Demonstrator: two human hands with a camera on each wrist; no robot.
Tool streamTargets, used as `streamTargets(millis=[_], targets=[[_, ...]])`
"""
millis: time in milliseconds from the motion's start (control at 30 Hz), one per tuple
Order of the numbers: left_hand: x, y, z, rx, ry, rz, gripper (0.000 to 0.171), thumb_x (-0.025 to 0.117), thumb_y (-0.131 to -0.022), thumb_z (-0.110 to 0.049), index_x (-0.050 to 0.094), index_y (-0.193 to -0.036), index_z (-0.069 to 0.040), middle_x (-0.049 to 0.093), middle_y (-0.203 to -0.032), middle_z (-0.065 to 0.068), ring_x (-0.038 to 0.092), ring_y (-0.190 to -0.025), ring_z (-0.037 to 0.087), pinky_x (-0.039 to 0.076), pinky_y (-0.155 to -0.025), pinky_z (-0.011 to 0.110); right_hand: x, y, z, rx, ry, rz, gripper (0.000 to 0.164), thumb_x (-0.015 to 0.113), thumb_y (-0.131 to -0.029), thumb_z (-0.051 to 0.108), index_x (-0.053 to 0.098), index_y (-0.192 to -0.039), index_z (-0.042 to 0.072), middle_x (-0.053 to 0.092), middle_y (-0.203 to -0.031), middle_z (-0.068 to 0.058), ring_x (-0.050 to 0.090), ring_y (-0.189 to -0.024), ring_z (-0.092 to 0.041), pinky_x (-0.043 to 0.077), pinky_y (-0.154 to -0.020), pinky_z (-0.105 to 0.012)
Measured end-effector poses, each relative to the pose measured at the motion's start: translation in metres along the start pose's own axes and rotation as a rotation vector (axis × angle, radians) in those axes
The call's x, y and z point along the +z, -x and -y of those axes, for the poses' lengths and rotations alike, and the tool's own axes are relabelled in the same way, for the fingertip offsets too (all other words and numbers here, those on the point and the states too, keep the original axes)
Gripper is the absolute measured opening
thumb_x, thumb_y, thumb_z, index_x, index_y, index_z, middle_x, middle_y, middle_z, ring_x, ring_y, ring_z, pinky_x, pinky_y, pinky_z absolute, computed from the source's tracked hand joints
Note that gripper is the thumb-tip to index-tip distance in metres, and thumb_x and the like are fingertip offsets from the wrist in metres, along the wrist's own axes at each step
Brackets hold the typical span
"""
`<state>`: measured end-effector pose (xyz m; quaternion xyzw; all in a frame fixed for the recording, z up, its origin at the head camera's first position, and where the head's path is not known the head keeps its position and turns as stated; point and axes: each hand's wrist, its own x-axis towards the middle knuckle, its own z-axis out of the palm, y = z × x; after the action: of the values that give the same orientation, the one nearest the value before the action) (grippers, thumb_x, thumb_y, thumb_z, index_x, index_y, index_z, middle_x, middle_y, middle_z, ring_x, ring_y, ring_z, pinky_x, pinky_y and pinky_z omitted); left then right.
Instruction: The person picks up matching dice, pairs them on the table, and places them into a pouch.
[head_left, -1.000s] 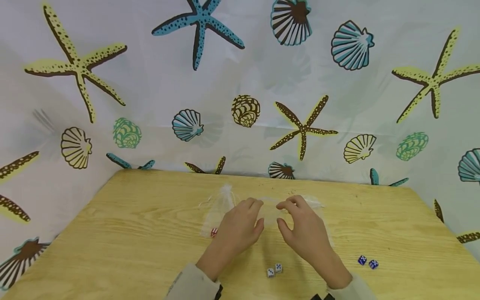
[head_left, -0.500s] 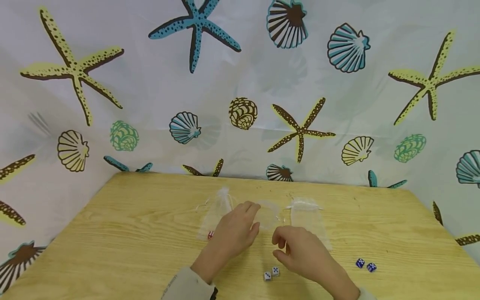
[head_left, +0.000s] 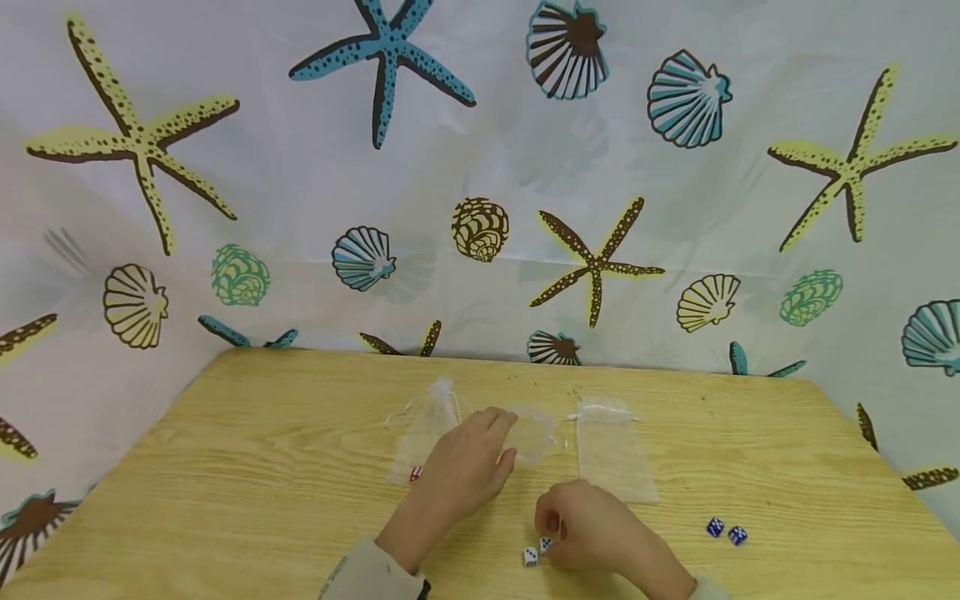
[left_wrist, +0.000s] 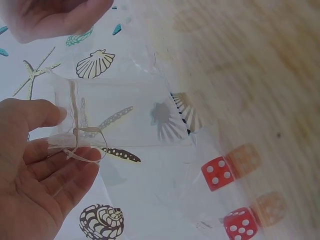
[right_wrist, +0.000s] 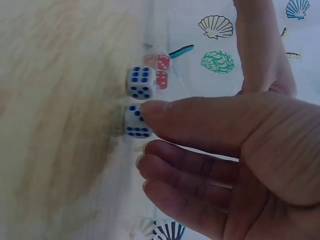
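My left hand (head_left: 465,462) holds the gathered top of a sheer white drawstring pouch (left_wrist: 125,110), thumb on one side and fingers on the other, its cord looping by the fingertips. Low over the table, my right hand (head_left: 588,525) has thumb and fingers closed about one white die (right_wrist: 136,120) with blue pips; the thumb tip overlaps the die's corner. A second white die (head_left: 530,556) sits right beside it. Two red dice (left_wrist: 217,173) lie inside another sheer pouch (head_left: 427,433), partly behind my left hand in the head view.
A third sheer pouch (head_left: 615,454) lies flat on the wooden table (head_left: 285,483), to the right. Two dark blue dice (head_left: 716,527) stand at the right. A white cloth (head_left: 420,192) printed with starfish and shells hangs behind and at the sides.
My right hand has left the middle pouch and come down toward me to the white dice, its fingers closing in. My left hand has stayed at the middle pouch.
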<state>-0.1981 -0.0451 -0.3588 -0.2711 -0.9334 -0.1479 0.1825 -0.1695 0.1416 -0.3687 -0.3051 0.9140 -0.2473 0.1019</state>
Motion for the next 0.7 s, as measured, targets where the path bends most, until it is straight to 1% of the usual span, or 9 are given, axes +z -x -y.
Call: streamTargets(millis=[167, 267, 367, 500, 600, 700], targets=[[0.000, -0.001, -0.001, 0.000, -0.010, -0.011, 0.034, 0.066, -0.088, -0.018, 0.061, -0.118, -0.004, 0.064, -0.116, 0.011, 0.063, -0.104, 0.023, 0.055, -0.080, 0.035, 0.004, 0.000, -0.001, -0.029, 0.059, -0.015, 0.014, 0.073, -0.068, -0.001, 0.066, -0.071, 0.011, 0.057, -0.067, 0.008, 0.045, -0.060, 0.002, 0.043, -0.056, -0.016], [0.001, -0.001, -0.001, -0.001, -0.015, -0.016, 0.033, 0.067, -0.088, -0.018, 0.062, -0.118, -0.004, 0.065, -0.115, 0.011, 0.063, -0.104, 0.023, 0.055, -0.079, 0.035, 0.001, 0.001, 0.000, -0.035, 0.053, -0.020, 0.014, 0.072, -0.070, -0.001, 0.067, -0.072, 0.011, 0.059, -0.067, 0.008, 0.046, -0.060, 0.002, 0.043, -0.056, -0.016], [0.001, -0.001, -0.001, 0.001, -0.021, -0.017, 0.033, 0.067, -0.088, -0.018, 0.062, -0.118, -0.004, 0.065, -0.115, 0.010, 0.064, -0.104, 0.023, 0.055, -0.079, 0.034, -0.006, 0.003, 0.002, -0.032, 0.036, -0.039, 0.013, 0.073, -0.072, 0.000, 0.068, -0.075, 0.011, 0.061, -0.070, 0.006, 0.048, -0.062, 0.002, 0.044, -0.057, -0.017], [0.001, -0.001, -0.003, 0.007, -0.028, -0.011, 0.033, 0.067, -0.088, -0.019, 0.062, -0.117, -0.004, 0.065, -0.115, 0.010, 0.064, -0.104, 0.022, 0.055, -0.080, 0.033, -0.020, 0.006, 0.005, -0.053, 0.038, -0.118, 0.012, 0.075, -0.075, 0.002, 0.068, -0.080, 0.010, 0.063, -0.073, 0.006, 0.051, -0.063, 0.001, 0.045, -0.057, -0.017], [0.000, -0.001, -0.005, 0.013, -0.028, 0.000, 0.034, 0.067, -0.088, -0.019, 0.062, -0.117, -0.003, 0.065, -0.115, 0.011, 0.064, -0.104, 0.022, 0.055, -0.080, 0.033, -0.029, 0.009, 0.008, -0.076, 0.041, -0.210, 0.011, 0.075, -0.077, 0.004, 0.068, -0.083, 0.010, 0.063, -0.077, 0.005, 0.052, -0.065, -0.001, 0.046, -0.058, -0.017], [0.000, -0.001, -0.006, 0.018, -0.029, 0.010, 0.035, 0.068, -0.088, -0.019, 0.061, -0.118, -0.003, 0.064, -0.115, 0.011, 0.064, -0.104, 0.022, 0.055, -0.081, 0.033, -0.033, 0.010, 0.011, -0.092, 0.036, -0.318, 0.010, 0.075, -0.079, 0.005, 0.068, -0.085, 0.010, 0.064, -0.081, 0.004, 0.055, -0.068, -0.002, 0.049, -0.060, -0.019]])
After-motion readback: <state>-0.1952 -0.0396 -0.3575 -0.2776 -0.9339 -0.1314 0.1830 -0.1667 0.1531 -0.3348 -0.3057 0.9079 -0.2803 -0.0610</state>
